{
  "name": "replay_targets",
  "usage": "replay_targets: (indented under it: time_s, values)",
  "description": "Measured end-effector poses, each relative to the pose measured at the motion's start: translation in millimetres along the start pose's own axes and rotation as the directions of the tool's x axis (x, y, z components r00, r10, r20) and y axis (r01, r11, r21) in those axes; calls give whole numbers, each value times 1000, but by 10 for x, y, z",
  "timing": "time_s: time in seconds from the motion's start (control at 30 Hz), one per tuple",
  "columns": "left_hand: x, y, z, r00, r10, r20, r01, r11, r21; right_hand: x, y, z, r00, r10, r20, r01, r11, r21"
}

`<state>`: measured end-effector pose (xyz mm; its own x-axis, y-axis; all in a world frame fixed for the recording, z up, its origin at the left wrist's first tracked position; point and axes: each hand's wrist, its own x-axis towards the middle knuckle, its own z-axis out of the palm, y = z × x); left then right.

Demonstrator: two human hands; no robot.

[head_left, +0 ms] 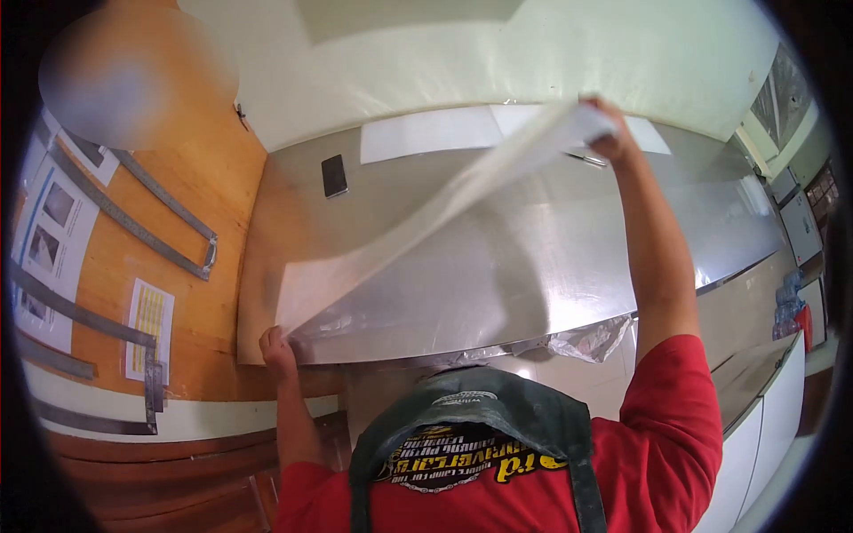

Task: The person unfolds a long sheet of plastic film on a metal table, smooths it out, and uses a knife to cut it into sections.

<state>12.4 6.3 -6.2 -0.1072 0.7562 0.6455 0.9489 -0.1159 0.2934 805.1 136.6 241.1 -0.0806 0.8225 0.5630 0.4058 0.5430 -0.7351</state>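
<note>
A long white sheet (444,204), its kind unclear between paper and thin film, stretches diagonally over a steel-topped table (426,293). My left hand (278,352) pinches its near left corner by the table's front edge. Raised toward the back right, my right hand (613,133) grips the other end, which is folded over and slightly blurred. Behind the held sheet, flat white sheets (431,135) lie along the back of the table. A small slim object with a metallic look (586,159) rests below my right hand.
A black phone (334,176) lies at the table's left rear. Crumpled clear plastic (586,342) hangs at the front edge. To the left, an orange wooden panel (200,306) carries metal brackets and posted papers. Water bottles (787,302) stand at far right.
</note>
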Motion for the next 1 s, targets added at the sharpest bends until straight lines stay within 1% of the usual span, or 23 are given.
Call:
replay_targets:
  time_s: [0.03,0.07,0.1,0.13,0.17,0.2,0.23,0.27,0.33,0.37,0.4,0.5,0.53,0.6,0.63,0.67,0.7,0.73,0.77,0.83,0.87,0.93,1.0]
  values:
    - [-17,-28,-63,996,54,76,-59,996,67,-349,-19,-9,935,-266,236,349,815,-463]
    - [-25,-53,-108,995,55,79,-60,996,66,-736,537,-156,936,-189,295,325,783,-529]
    - [-35,-74,-142,992,64,107,-73,994,82,-1162,618,-151,946,6,324,215,737,-641]
    - [-46,-86,-158,988,73,134,-87,991,98,-1485,805,-135,911,-72,407,307,777,-550]
    - [-59,-118,-153,988,73,138,-87,991,97,-1741,817,-22,912,147,384,62,874,-482]
    - [-67,-150,-145,986,56,155,-74,991,111,-1947,782,102,853,359,380,-198,895,-400]
    - [-81,-161,-141,984,41,172,-63,990,125,-2023,653,280,691,678,251,-589,730,-348]
    - [-85,-141,-143,983,47,175,-69,990,123,-2037,489,463,403,902,153,-872,429,-236]
    - [-72,-97,-140,976,0,219,-32,989,143,-2203,526,620,548,823,148,-669,537,-513]
    - [-69,-108,-123,975,11,224,-43,989,139,-2243,566,687,588,799,130,-575,525,-628]
    - [-64,-127,-111,973,-1,229,-32,989,143,-2291,599,759,583,803,121,-585,519,-624]
    - [-11,-112,-144,970,-16,242,-19,990,141,-2293,594,930,459,888,-41,-605,279,-746]
    - [-2,-101,-158,968,-30,251,-6,990,140,-2259,534,965,458,888,-45,-609,276,-744]
    - [7,-167,-145,966,-51,252,20,992,127,-2221,405,1038,429,893,-133,-612,179,-770]
    - [23,-203,-128,965,-77,251,49,992,115,-2210,380,1062,439,884,-164,-597,150,-788]
    - [38,-239,-104,965,-78,251,51,992,113,-2197,350,1072,438,883,-165,-596,148,-789]
    - [57,-273,-78,922,-241,302,250,968,9,-2179,319,1067,424,886,-186,-595,118,-795]
    - [80,-319,-58,846,-387,367,444,892,-82,-2154,266,1069,411,888,-206,-592,88,-801]
    - [103,-416,-32,844,-392,366,449,890,-81,-2143,234,1058,413,888,-203,-588,89,-804]
    - [97,-598,10,686,-517,512,663,734,-147,-2129,188,1039,395,890,-229,-614,70,-787]
    - [58,-637,40,682,-532,503,672,727,-142,-2150,214,1037,403,890,-214,-602,82,-794]
    - [29,-744,60,690,-486,536,716,565,-409,-2187,263,1045,414,866,-282,-643,59,-763]
    - [29,-724,-26,697,-383,606,716,425,-554,-2196,261,1067,410,859,-308,-656,42,-754]
